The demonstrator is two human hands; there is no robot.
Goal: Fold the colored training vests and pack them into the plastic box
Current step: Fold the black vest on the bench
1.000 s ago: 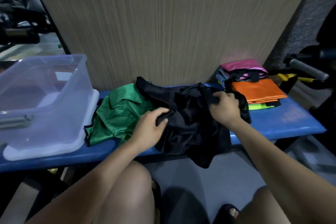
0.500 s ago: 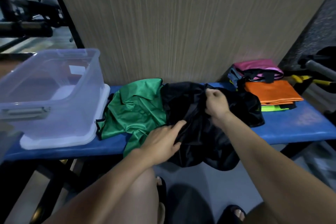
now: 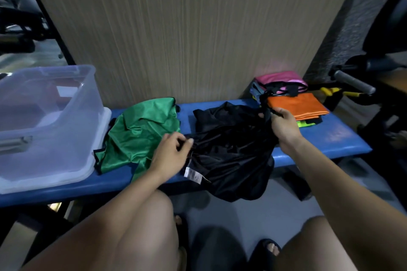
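Lying crumpled on the middle of the blue bench (image 3: 330, 136), with its near edge spilling over, the black vest (image 3: 229, 149) is pinched at its left by the left hand (image 3: 170, 156) and gripped at its far right strap by the right hand (image 3: 284, 124). It is judged light, limp and slippery, best held at opposite edges and pulled taut. The green vest (image 3: 141, 134) lies just left; the plastic box (image 3: 50, 121) stands further left.

Crumpled black vest (image 3: 229, 149) (white tag showing) overhangs the bench edge — green vest (image 3: 141, 134) beside clear plastic box (image 3: 88, 99).
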